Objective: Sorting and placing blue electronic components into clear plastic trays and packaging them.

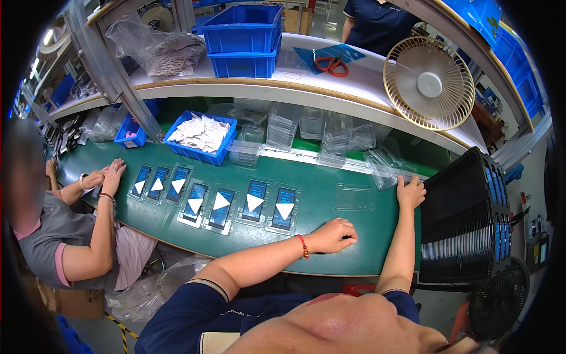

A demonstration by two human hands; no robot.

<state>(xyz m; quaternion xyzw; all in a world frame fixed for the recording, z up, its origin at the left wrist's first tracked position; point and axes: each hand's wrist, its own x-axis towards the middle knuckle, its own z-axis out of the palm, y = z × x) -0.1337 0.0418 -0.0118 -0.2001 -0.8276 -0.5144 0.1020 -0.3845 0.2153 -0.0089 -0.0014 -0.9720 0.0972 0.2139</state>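
My left hand (333,236), a red bracelet on its wrist, rests closed on the green table, with nothing visible in its fingers. Farther right, my right hand (411,192) reaches to a loose heap of clear plastic trays (383,167), its fingers at the edge of one; their grip is partly hidden. Between my hands, toward the back, an empty clear tray (355,197) lies flat. Left of it runs a row of several clear trays holding dark phone-like devices (256,200), each with a white triangular piece (284,211) on it.
A blue bin (171,147) of white pieces stands behind the row, beside stacked clear trays (282,127). A co-worker (76,230) sits at left, hands on the table. Black racks (457,230) stand at right. The shelf holds blue bins (240,65), red scissors (331,65) and a fan (429,84).
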